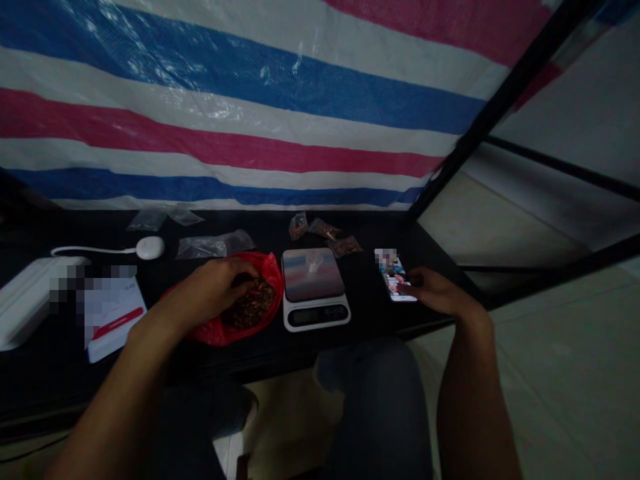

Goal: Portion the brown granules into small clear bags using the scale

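Observation:
My left hand (215, 287) reaches over an open red plastic bag (273, 267), its fingers curled together at a heap of small brown pieces (250, 310) inside. What the fingers pinch, if anything, is hidden. Right beside the bag stands a white digital scale (316, 317) with a bare metal plate (311, 273); its display looks dark. Over at the right, my right hand (435, 290) touches a lit phone (397, 283) lying on the black table, thumb and fingers apart at its right side.
Small filled zip bags (325, 230) lie behind the scale; clear plastic bags (215, 245) lie behind the red bag. At left are a white box (117, 313), a long white case (35, 293) and a white round-ended device (150, 248). Striped sheeting (250, 120) hangs behind the table; a dark frame post (480, 133) rises right.

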Tool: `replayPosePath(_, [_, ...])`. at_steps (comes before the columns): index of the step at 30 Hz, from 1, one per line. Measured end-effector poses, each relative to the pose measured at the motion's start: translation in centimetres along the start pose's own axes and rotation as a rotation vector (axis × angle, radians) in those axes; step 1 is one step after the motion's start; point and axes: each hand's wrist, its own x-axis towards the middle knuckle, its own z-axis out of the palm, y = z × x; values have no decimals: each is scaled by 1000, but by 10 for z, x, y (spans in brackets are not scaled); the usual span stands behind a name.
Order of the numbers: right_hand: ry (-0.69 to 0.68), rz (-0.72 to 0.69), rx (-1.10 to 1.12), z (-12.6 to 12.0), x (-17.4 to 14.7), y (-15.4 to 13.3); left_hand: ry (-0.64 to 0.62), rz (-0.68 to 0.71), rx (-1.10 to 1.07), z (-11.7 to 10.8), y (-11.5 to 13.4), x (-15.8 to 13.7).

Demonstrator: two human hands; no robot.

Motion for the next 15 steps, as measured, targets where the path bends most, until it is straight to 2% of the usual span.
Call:
replayPosePath(5, [-46, -23, 29, 2, 4, 6, -24, 16, -36, -3, -5, 0])
replayPosePath(9, [-23, -32, 81, 1, 1, 6, -13, 27, -67, -5, -4, -1])
replayPosePath(12, [112, -54, 145, -1, -2, -4, 7, 46, -98, -14, 5, 1])
replayPosePath(15, [277, -104, 160, -4, -2, -28, 12, 80, -108, -30, 24, 11])
